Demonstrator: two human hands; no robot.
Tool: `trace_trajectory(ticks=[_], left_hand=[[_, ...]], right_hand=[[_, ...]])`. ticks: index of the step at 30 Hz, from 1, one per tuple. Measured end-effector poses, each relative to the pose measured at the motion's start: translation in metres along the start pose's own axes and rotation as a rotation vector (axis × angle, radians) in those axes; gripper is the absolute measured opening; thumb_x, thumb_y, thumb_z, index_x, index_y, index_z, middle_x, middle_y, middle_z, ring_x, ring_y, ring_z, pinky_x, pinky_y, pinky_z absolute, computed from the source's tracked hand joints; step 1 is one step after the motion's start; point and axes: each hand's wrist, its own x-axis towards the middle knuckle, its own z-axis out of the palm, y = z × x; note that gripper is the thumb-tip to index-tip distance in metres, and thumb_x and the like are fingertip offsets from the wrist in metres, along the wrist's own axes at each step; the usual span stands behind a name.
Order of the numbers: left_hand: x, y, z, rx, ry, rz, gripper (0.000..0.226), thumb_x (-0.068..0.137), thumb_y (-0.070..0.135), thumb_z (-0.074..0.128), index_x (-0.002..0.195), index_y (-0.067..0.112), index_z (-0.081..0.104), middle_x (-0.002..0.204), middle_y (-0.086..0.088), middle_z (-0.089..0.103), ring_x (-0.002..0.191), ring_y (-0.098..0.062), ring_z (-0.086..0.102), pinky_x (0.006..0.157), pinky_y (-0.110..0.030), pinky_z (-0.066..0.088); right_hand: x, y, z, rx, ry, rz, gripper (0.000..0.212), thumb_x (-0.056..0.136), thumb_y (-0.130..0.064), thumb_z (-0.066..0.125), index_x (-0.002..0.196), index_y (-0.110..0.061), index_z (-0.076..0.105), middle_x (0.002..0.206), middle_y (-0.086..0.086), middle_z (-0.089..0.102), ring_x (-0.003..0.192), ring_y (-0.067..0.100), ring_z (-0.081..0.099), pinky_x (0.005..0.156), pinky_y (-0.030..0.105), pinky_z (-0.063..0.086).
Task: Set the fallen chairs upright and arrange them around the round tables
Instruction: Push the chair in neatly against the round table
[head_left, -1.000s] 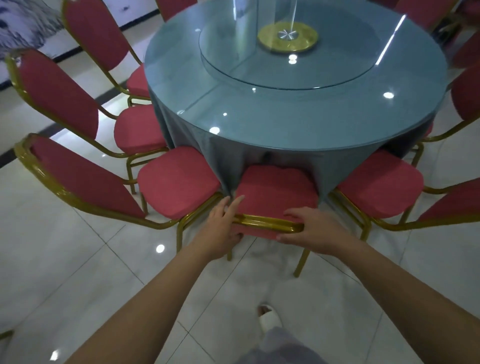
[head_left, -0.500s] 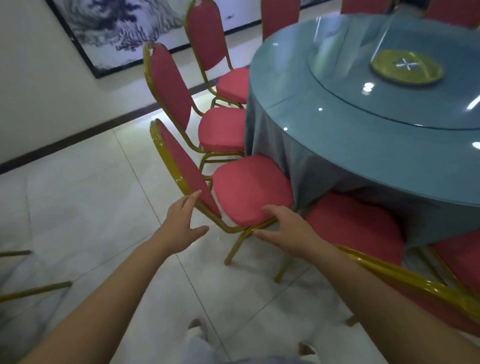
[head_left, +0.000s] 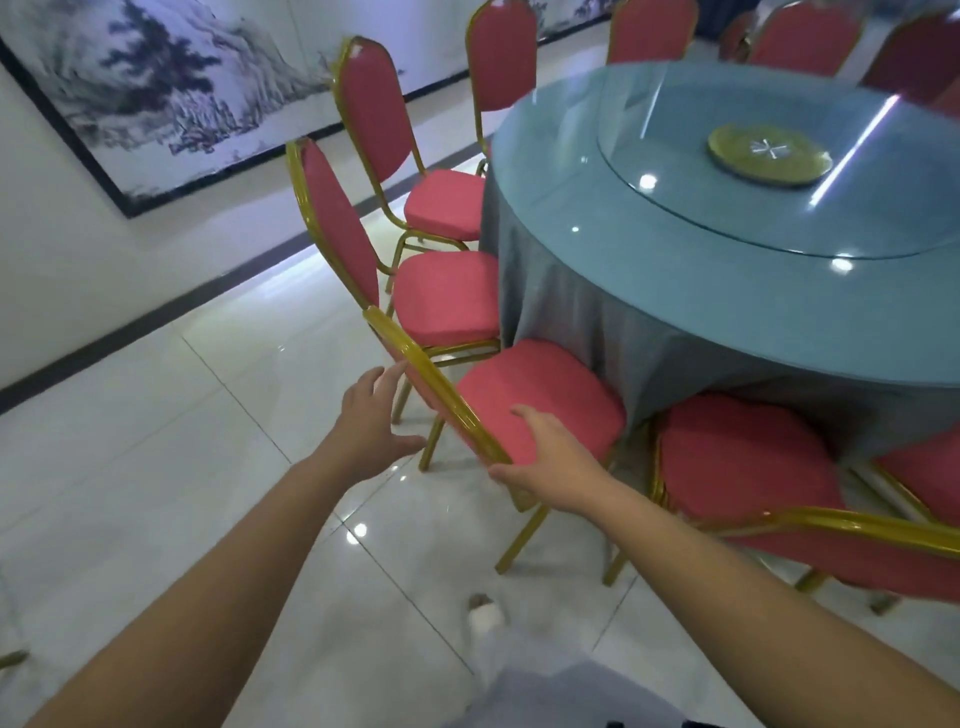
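A red-cushioned chair (head_left: 540, 400) with a gold frame stands upright at the near side of the round table (head_left: 727, 291), its seat against the grey-blue cloth. My right hand (head_left: 556, 462) holds the near end of the backrest's gold rim, thumb behind and fingers in front. Spread open, my left hand (head_left: 371, 421) is just behind the backrest's far end; whether it touches is unclear.
Two more upright red chairs (head_left: 441, 296) (head_left: 441, 202) stand to the left along the table, another (head_left: 743, 467) to the right, with more behind it. A painting (head_left: 156, 88) hangs on the left wall. My foot (head_left: 485, 621) is on the glossy tiles.
My hands left the first chair's backrest. I turned left to the neighbouring chair, and my right hand now holds its backrest rim.
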Motion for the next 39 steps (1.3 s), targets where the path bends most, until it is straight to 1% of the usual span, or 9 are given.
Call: trace_trajectory(ticks=[3,8,13,17,20,24,27,30,39], left_hand=[[0.048,-0.01,-0.011,0.062,-0.03,0.042,0.11,0.069,0.044,0.086,0.149,0.043,0.012,0.161,0.001,0.014,0.146,-0.031,0.016,0.111,-0.054,0.031],[0.121,-0.021,-0.026,0.172,-0.145,0.106,0.112,0.069,0.037,0.087,0.151,0.042,0.012,0.163,0.0,0.011,0.148,-0.033,0.011,0.114,-0.054,0.028],[0.183,-0.042,-0.047,0.356,-0.248,0.212,0.098,0.074,0.038,0.083,0.152,0.038,0.023,0.162,-0.003,0.015,0.147,-0.033,0.011,0.116,-0.051,0.025],[0.227,-0.055,-0.062,0.456,-0.343,0.297,0.064,0.075,0.033,0.082,0.133,0.031,0.055,0.147,-0.001,0.044,0.137,-0.03,0.034,0.11,-0.047,0.038],[0.252,-0.055,-0.063,0.445,-0.504,0.423,0.028,0.076,0.023,0.079,0.098,0.034,0.066,0.1,0.009,0.065,0.099,-0.016,0.061,0.087,-0.035,0.055],[0.269,-0.063,-0.059,0.474,-0.639,0.59,0.022,0.083,0.02,0.066,0.093,0.039,0.068,0.078,0.013,0.069,0.072,-0.003,0.064,0.069,-0.026,0.057],[0.274,-0.072,-0.061,0.481,-0.602,0.691,0.018,0.085,0.025,0.062,0.093,0.04,0.068,0.076,0.013,0.068,0.071,-0.005,0.064,0.066,-0.027,0.055],[0.274,-0.071,-0.065,0.543,-0.599,0.786,0.015,0.087,0.027,0.057,0.093,0.034,0.069,0.075,0.009,0.067,0.072,-0.012,0.064,0.068,-0.034,0.057],[0.266,-0.091,-0.067,0.679,-0.568,0.934,0.017,0.084,0.015,0.053,0.091,0.023,0.067,0.074,0.002,0.057,0.075,-0.023,0.064,0.061,-0.03,0.05]], right_hand=[[0.036,-0.014,0.02,-0.017,-0.004,0.034,0.093,0.075,-0.055,0.076,0.151,-0.032,0.028,0.152,-0.004,0.038,0.136,0.021,0.04,0.109,0.044,0.039],[0.09,-0.026,0.049,0.049,-0.024,0.06,0.052,0.078,-0.041,0.075,0.124,-0.034,0.053,0.108,-0.009,0.06,0.096,0.015,0.059,0.072,0.026,0.044],[0.121,-0.038,0.061,0.049,0.001,0.105,0.057,0.075,-0.025,0.067,0.129,-0.039,0.054,0.111,-0.003,0.062,0.1,0.02,0.059,0.082,0.034,0.05],[0.122,-0.041,0.058,0.066,-0.023,0.169,0.063,0.073,-0.014,0.059,0.129,-0.042,0.052,0.096,-0.014,0.057,0.086,0.012,0.056,0.069,0.028,0.048],[0.118,-0.043,0.056,0.085,-0.023,0.232,0.074,0.075,-0.012,0.056,0.141,-0.046,0.045,0.108,-0.014,0.061,0.096,0.012,0.058,0.075,0.028,0.05],[0.11,-0.059,0.069,-0.056,0.191,0.351,0.065,0.075,-0.014,0.054,0.128,-0.05,0.056,0.111,-0.014,0.066,0.103,0.016,0.058,0.083,0.035,0.048],[0.106,-0.077,0.095,-0.119,0.442,0.653,0.035,0.082,-0.025,0.057,0.111,-0.044,0.064,0.112,-0.016,0.061,0.115,0.017,0.049,0.099,0.042,0.035],[0.115,-0.093,0.11,-0.006,0.59,0.852,0.017,0.084,-0.039,0.063,0.101,-0.039,0.067,0.11,-0.01,0.059,0.116,0.023,0.048,0.101,0.045,0.034],[0.11,-0.1,0.125,-0.006,0.606,0.831,0.021,0.079,-0.044,0.076,0.099,-0.045,0.071,0.121,-0.014,0.061,0.125,0.023,0.044,0.101,0.044,0.035]])
